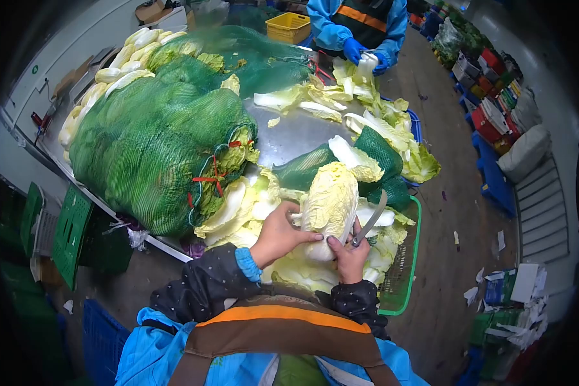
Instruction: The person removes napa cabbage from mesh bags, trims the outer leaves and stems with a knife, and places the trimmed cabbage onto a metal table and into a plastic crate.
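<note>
A pale yellow napa cabbage (331, 196) is held up in front of my body, over a heap of leaves. My left hand (280, 234) grips its left side near the base, thumb across the front. On the other side, my right hand (350, 256) steadies the base with its thumb and also holds a knife (374, 219), blade pointing up and away to the right. Loose cabbage leaves (302, 273) lie below both hands, partly over a green crate (410, 283). My palms are hidden.
Green mesh sacks of cabbages (154, 145) fill the left of a metal table (286, 132), with trimmed cabbages (87, 109) behind. Across it, a person in blue gloves (355, 51) handles a cabbage piece. A yellow crate (288, 27) stands at the back; boxes (489, 125) line the right.
</note>
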A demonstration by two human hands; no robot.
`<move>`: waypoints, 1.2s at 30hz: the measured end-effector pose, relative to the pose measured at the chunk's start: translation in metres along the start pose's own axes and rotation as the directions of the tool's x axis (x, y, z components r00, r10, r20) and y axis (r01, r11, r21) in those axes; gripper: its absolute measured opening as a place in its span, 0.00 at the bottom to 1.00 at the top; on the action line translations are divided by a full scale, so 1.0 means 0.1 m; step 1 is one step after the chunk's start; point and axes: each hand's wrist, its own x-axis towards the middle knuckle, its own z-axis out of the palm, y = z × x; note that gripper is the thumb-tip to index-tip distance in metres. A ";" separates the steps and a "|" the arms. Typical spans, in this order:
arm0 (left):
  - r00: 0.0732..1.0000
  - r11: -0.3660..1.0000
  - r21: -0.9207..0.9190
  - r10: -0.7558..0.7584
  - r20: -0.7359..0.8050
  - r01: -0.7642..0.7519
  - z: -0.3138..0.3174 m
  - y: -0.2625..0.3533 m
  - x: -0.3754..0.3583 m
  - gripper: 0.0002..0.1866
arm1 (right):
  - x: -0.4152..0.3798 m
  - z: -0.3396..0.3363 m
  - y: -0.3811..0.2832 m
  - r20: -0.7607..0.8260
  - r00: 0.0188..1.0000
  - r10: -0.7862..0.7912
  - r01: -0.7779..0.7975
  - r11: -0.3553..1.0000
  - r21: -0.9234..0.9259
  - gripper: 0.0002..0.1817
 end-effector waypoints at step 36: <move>0.999 0.973 -0.227 0.046 -0.009 -0.046 -0.02 -0.17 0.05 0.36 | -0.08 0.03 0.18 -0.046 0.996 0.075 -0.073 0.996 0.046 0.39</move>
